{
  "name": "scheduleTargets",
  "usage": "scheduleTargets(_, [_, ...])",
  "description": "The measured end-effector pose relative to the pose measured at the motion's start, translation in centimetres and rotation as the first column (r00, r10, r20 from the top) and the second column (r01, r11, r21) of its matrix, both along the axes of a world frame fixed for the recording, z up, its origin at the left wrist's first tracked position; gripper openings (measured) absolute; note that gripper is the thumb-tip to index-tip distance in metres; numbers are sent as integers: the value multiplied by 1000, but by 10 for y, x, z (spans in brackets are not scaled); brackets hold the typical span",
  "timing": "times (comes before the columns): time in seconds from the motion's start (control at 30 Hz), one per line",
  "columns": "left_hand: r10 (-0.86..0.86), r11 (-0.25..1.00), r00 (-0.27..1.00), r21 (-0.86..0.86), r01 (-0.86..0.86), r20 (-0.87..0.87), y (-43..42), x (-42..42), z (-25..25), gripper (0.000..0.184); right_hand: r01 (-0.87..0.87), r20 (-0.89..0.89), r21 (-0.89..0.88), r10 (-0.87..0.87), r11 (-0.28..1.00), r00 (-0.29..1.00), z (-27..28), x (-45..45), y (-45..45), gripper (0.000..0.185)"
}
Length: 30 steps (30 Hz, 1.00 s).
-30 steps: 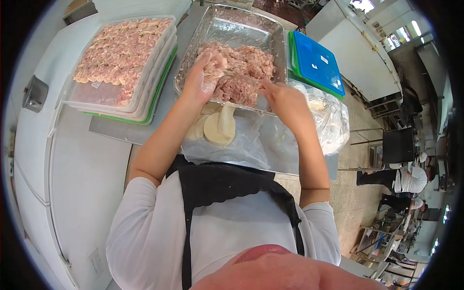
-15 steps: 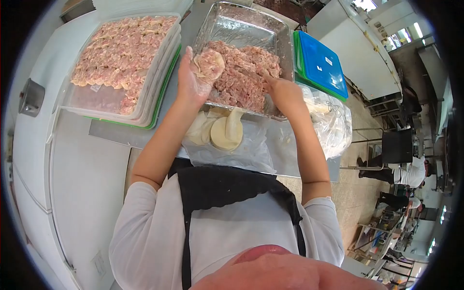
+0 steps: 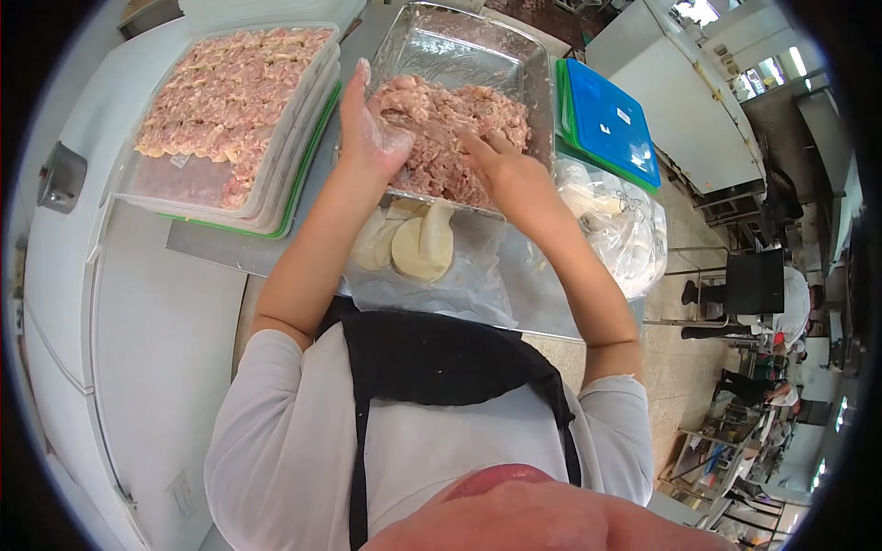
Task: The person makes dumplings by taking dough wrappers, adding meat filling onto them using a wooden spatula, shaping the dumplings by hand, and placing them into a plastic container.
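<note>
My left hand (image 3: 375, 138) is cupped at the left side of the metal pan, thumb raised, holding a dumpling wrapper mostly hidden under a lump of minced meat (image 3: 404, 96). My right hand (image 3: 510, 174) is closed over the meat. From its fingers a narrow flat spatula (image 3: 430, 129), smeared with meat, reaches toward the lump on my left hand. Minced meat (image 3: 450, 179) fills the near part of the metal pan (image 3: 542, 78). Nearest me, round pale dough wrappers (image 3: 423, 250) lie on a plastic bag (image 3: 450, 298).
At left, stacked clear trays (image 3: 193, 197) hold rows of filled dumplings (image 3: 230, 92). Blue and green lids (image 3: 611, 119) lie right of the pan, beside a plastic bag of pale pieces (image 3: 620, 230). A metal pot (image 3: 62, 179) stands far left. Other people (image 3: 790, 308) are in the background.
My right hand has moved left with the spatula, up to the wrapper on my left hand. A larger lump of meat now covers the wrapper, which showed its pale edge before.
</note>
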<state>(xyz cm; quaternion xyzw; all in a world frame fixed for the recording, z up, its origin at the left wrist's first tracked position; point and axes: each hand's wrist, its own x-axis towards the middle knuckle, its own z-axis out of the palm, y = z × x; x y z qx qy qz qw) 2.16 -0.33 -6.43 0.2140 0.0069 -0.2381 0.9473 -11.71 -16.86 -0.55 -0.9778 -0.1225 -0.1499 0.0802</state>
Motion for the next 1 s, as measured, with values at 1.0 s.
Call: scheduleTargets(1.0, [-669, 490, 589, 865, -109, 453, 22, 3, -9, 55, 5, 74, 34, -8, 999, 997, -24, -17, -13, 30])
